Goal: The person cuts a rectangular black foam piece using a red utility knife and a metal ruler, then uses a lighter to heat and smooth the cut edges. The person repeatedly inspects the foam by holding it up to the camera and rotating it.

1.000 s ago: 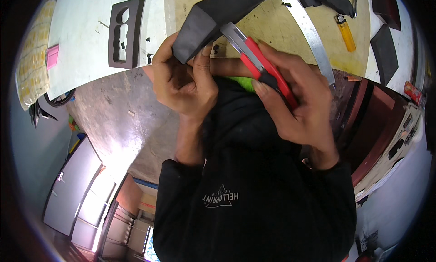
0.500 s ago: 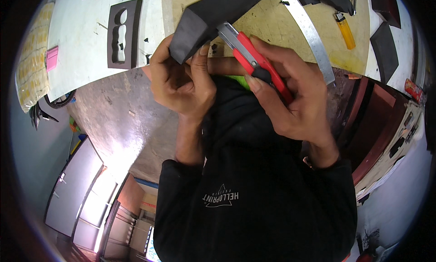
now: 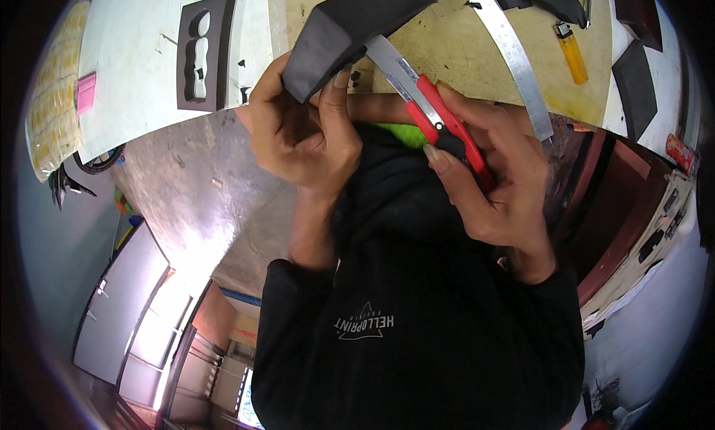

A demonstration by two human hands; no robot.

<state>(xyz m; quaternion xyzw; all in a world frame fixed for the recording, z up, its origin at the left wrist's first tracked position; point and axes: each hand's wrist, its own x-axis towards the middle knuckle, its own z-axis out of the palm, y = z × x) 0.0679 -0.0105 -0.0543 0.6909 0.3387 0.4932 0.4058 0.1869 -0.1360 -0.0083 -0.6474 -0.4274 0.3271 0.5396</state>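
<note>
My left hand (image 3: 309,136) pinches the near end of a dark grey angular foam piece (image 3: 335,35) between thumb and fingers. The piece stretches up and right past the top of the view. In my right hand (image 3: 499,162) is a red utility knife (image 3: 452,130), its silver blade extended. The blade's tip meets or nearly meets the lower edge of the foam, just right of my left thumb; exact contact I cannot make out. Small dark scraps (image 3: 355,78) lie on the tabletop beside that thumb.
A metal ruler (image 3: 514,61) lies right of my hands on the yellowish board (image 3: 469,50). Beyond it are a yellow lighter (image 3: 572,54) and dark foam pieces (image 3: 634,91). Left on the white table sits a dark block with cut-outs (image 3: 218,54), near a pink pad (image 3: 86,93).
My right hand has drawn the knife down and to the right, and more of the blade now shows clear of the foam. My left hand keeps its hold, shifted only slightly.
</note>
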